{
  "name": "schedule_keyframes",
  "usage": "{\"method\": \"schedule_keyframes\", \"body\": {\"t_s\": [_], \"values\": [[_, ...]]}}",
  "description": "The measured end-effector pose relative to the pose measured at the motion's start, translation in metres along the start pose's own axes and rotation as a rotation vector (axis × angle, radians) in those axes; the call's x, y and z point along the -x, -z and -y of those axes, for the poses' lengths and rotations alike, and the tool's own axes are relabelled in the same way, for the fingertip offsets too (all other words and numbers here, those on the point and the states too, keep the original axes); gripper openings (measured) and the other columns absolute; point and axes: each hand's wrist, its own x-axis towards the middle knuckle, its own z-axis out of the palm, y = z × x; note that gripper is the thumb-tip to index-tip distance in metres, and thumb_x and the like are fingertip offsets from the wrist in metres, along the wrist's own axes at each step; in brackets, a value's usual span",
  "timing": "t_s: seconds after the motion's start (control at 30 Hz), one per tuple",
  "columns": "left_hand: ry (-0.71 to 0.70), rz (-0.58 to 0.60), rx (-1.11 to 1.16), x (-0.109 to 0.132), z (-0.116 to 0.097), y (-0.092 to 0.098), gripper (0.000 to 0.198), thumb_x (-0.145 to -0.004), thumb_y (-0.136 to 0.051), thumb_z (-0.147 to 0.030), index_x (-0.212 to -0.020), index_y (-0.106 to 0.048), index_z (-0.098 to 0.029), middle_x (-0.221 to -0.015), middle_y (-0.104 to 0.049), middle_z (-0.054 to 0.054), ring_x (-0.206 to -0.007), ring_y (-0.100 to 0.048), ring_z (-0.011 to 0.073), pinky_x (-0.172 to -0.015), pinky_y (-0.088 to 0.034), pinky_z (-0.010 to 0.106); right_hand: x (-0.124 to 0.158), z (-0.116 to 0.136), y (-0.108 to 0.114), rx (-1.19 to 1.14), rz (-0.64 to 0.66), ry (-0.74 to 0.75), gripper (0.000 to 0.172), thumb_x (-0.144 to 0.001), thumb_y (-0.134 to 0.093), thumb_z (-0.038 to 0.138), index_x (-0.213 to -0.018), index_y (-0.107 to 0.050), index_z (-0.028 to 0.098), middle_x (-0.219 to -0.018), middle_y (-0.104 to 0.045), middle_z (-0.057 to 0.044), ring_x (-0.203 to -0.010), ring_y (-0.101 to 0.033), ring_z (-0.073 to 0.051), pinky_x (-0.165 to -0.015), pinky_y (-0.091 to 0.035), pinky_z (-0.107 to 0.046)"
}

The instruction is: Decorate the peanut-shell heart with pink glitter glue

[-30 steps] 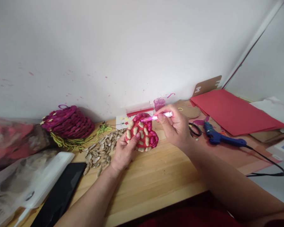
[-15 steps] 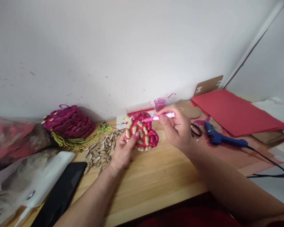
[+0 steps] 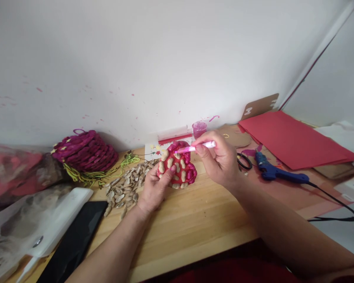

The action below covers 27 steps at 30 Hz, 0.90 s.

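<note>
My left hand [image 3: 157, 186] grips the lower left edge of a red disc [image 3: 179, 169] with peanut shells stuck on it, thumb on its front. Shells along the disc's top and right rim are coated in glossy magenta paint; those in the middle and at the left are bare tan. Between the fingers and thumb of my right hand [image 3: 220, 159] is a white-handled paintbrush [image 3: 205, 145], its pink tip touching a shell near the top of the disc. Behind stands a clear cup of magenta paint [image 3: 199, 129].
Loose peanut shells [image 3: 125, 188] lie left of the disc, by a stack of magenta shell-covered pieces [image 3: 88, 151] with yellow string. A phone [image 3: 73, 239] and power bank [image 3: 63, 224] lie front left. At right are a blue glue gun [image 3: 280, 173], scissors [image 3: 244, 161] and red sheets [image 3: 295, 137].
The brush tip has shifted slightly left along the upper shells. My left hand has turned the disc a little, and its left side sits slightly further right.
</note>
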Motion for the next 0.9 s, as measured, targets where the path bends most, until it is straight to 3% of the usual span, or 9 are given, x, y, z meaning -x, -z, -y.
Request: {"method": "schedule_keyframes", "body": {"t_s": [0.2,0.9], "values": [[0.025,0.005,0.021,-0.0001,-0.0032,-0.0017,0.027,-0.09,-0.083,-0.044,-0.1,-0.078,-0.02,-0.091,-0.082,0.003,-0.072,-0.074,0.017,-0.076,-0.063,0.03,-0.0006,-0.0009,0.0005,0.042,-0.046,-0.019,0.009,-0.105,-0.059,0.029,-0.1,-0.066,0.025,-0.095,-0.075,-0.003,-0.092,-0.07,-0.021,-0.084,-0.053,-0.042],[0.07,-0.028,0.079,0.0009,-0.0029,-0.003,0.031,-0.086,-0.087,-0.045,-0.1,-0.078,-0.019,-0.094,-0.083,0.005,-0.074,-0.076,0.0188,-0.073,-0.062,0.03,-0.0009,-0.0042,0.0001,0.004,0.003,0.015,0.007,-0.105,-0.059,0.029,-0.103,-0.066,0.028,-0.095,-0.076,-0.002,-0.093,-0.07,-0.021,-0.085,-0.052,-0.042]]}}
